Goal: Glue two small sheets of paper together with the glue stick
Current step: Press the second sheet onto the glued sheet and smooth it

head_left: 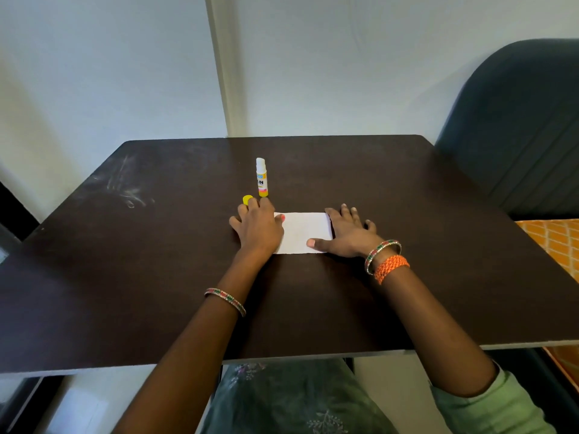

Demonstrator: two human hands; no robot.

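From the head camera, a dark brown bench (156,277) fills the middle of the view, with pale scuff marks (128,189) toward its far left corner. A light wall rises behind it, and a dark upholstered chair (517,126) stands at the right, just beyond the bench edge, with an orange patterned cloth (554,236) showing below it. The glue stick (261,177) stands upright and uncapped near the bench centre, its white tip up; its yellow cap (247,200) lies just beside it, at the fingertips of the left hand. The white paper (302,233) lies flat on the bench nearer the person; whether it is one sheet or two stacked cannot be told. The left hand (258,228) lies flat, fingers spread, pressing the paper's left end and hiding it. The right hand (347,234) lies flat too, fingers straight, palm on the right end and thumb across the near edge. Bangles (383,255) circle both wrists.
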